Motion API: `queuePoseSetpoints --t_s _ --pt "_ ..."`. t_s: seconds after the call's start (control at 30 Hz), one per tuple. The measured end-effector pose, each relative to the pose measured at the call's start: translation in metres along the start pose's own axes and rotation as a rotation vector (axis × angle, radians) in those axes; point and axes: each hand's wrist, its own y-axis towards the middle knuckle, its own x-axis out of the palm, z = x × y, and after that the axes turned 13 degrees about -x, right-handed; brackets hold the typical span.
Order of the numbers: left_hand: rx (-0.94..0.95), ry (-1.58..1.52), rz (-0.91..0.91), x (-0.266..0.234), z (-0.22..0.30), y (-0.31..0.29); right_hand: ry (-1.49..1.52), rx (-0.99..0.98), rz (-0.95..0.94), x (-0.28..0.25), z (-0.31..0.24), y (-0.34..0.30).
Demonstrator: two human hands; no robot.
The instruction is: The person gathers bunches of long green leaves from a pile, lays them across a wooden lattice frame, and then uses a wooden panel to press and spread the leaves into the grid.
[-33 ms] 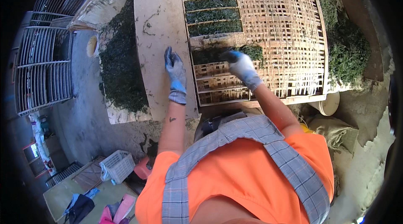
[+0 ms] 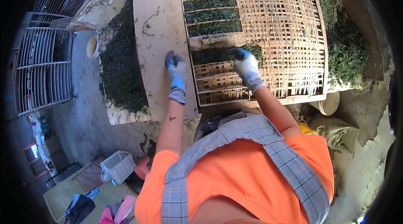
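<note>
Head camera is showing almost nothing changing from the picture a moment back: both gloved hands are sitting where they were, so the work on the current row is looking paused mid-press rather than moving on. The left hand (image 2: 176, 72) is resting on the pale board (image 2: 157, 26), fingers loosely bent and holding nothing. The right hand (image 2: 247, 67) is pressing down on the strip of dark greens (image 2: 212, 56); whether it is pinching any of them, I cannot tell.

That strip is lying in the slatted frame on the woven bamboo mat (image 2: 285, 35), just below the filled rows (image 2: 212, 16) and above the empty slots (image 2: 218, 83). The greens are looking fine, stringy and matted, spread unevenly. A loose heap (image 2: 119, 68) is lying left of the board, and another heap (image 2: 346, 51) is spilling past the mat's right edge.
</note>
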Motion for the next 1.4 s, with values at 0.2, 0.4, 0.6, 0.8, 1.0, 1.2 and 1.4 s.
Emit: queuePoseSetpoints --t_s 0.2,0.4,0.6,0.8,1.0,1.2,1.4 --pt "0.733 1.139 -0.636 0.026 0.005 -0.039 -0.585 -0.804 -0.227 0.034 0.038 -0.008" --pt "0.840 0.810 -0.381 0.055 0.019 -0.034 -0.846 -0.350 0.058 0.035 0.072 -0.005" --pt "0.927 1.369 -0.667 0.189 0.043 -0.042 -0.915 -0.218 -0.148 0.065 0.087 -0.011" --pt "0.463 1.206 -0.813 0.175 0.041 -0.051 -0.596 -0.201 -0.366 0.049 0.078 0.009" --pt "0.828 1.058 -0.159 0.087 0.001 -0.039 -0.788 -0.199 -0.300 0.033 0.040 -0.015" --pt "-0.469 -0.234 -0.925 0.074 -0.054 -0.003 -0.859 -0.392 -0.402 0.030 -0.024 -0.021" --pt "-0.029 0.001 -0.368 0.028 -0.015 -0.007 0.109 -0.025 -0.129 -0.028 0.040 0.041"
